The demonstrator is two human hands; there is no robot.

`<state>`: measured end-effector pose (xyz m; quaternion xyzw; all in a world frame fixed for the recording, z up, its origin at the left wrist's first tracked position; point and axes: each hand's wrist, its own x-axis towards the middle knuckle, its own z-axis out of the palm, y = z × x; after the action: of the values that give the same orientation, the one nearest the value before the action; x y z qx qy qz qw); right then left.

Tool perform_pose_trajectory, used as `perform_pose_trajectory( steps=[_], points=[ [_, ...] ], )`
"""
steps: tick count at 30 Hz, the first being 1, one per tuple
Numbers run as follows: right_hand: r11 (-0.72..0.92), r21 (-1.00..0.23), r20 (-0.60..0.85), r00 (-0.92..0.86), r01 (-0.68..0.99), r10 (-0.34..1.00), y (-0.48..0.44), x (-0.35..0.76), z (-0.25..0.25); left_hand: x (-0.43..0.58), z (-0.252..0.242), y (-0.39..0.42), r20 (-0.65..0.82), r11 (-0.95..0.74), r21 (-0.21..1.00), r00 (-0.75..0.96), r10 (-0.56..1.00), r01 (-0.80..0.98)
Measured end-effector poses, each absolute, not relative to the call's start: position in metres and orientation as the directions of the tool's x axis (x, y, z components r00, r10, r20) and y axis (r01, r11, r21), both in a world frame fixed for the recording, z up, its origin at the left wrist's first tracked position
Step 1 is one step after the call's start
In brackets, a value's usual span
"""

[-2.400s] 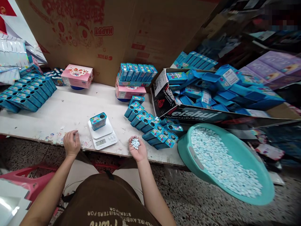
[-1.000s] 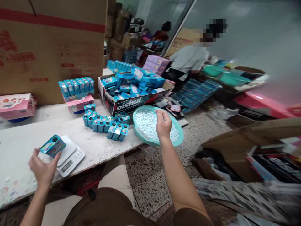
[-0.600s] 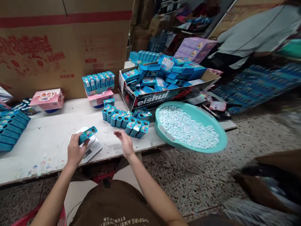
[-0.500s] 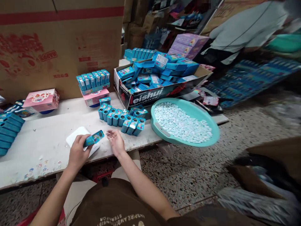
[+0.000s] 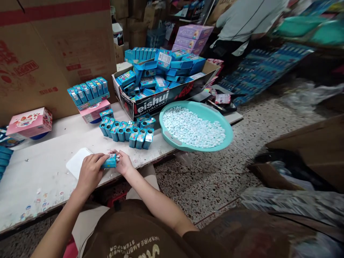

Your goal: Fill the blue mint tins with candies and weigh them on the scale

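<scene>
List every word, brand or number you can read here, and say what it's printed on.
"eishui": front of the black carton, start hidden.
"ueberry&Drink": below it, same carton.
"INSPIRE AMBITI...", upside down: brown shirt, rest unclear.
Too small or blurred: label on the blue tin held by left hand and right hand; red print on the big cardboard sheet.

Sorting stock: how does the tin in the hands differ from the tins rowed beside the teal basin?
The held tin lies sideways between left hand and right hand; the row tins stand upright on the table. The held tin is alone; the row tins sit packed side by side. Both are blue with colourful labels.
</scene>
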<state>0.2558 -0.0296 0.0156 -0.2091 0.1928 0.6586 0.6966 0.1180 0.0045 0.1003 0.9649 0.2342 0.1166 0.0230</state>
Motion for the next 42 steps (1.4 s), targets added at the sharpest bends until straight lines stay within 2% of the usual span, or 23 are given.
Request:
perform_pose_trajectory(
  steps=[10,14,17,20,23,25,29,34,36,39,40,42],
  points=[
    [0.078,0.008,-0.579,0.059,-0.997,0.813,-0.028,0.26,0.002,0.12,0.099,0.005,0.229,-0.88,0.106,0.849,0.475,0.463],
    [0.11,0.016,-0.627,0.075,-0.994,0.775,-0.029,0.258,0.003,0.117,0.095,0.008,0.262,-0.856,0.187,0.815,0.517,0.483],
    [0.132,0.047,-0.622,0.074,-0.99,0.779,-0.032,0.26,0.004,0.112,0.089,0.009,0.29,-0.775,0.374,0.729,0.62,0.51],
    [0.126,0.064,-0.615,0.06,-0.99,0.786,-0.037,0.263,0.005,0.102,0.078,0.01,0.241,-0.536,0.661,0.529,0.814,0.525],
    [0.125,0.046,-0.638,0.068,-0.991,0.767,-0.041,0.266,0.004,0.09,0.063,0.016,0.16,-0.251,0.895,0.259,0.953,0.368],
    [0.119,0.02,-0.644,0.078,-0.993,0.761,-0.043,0.269,0.001,0.081,0.056,0.023,0.139,-0.162,0.958,0.111,0.984,0.236],
    [0.102,-0.037,-0.656,0.101,-0.994,0.748,-0.048,0.272,-0.004,0.067,0.046,0.041,0.13,-0.123,0.979,-0.03,0.991,0.163],
    [0.068,-0.051,-0.654,0.085,-0.996,0.752,-0.054,0.276,-0.007,0.056,0.031,0.056,0.107,-0.095,0.968,-0.039,0.994,0.232],
    [0.056,-0.058,-0.643,0.08,-0.997,0.762,-0.056,0.277,-0.008,0.055,0.035,0.052,0.179,-0.147,0.935,-0.071,0.981,0.322],
    [0.038,-0.08,-0.63,0.08,-0.996,0.773,-0.058,0.277,-0.009,0.062,0.06,0.022,0.42,-0.284,0.813,-0.176,0.89,0.508],
    [0.031,-0.088,-0.628,0.08,-0.996,0.774,-0.059,0.277,-0.009,0.067,0.073,0.005,0.468,-0.319,0.788,-0.177,0.866,0.526],
    [0.015,-0.105,-0.633,0.078,-0.994,0.77,-0.059,0.276,-0.01,0.079,0.101,-0.038,0.449,-0.384,0.833,-0.081,0.89,0.399]
  ],
)
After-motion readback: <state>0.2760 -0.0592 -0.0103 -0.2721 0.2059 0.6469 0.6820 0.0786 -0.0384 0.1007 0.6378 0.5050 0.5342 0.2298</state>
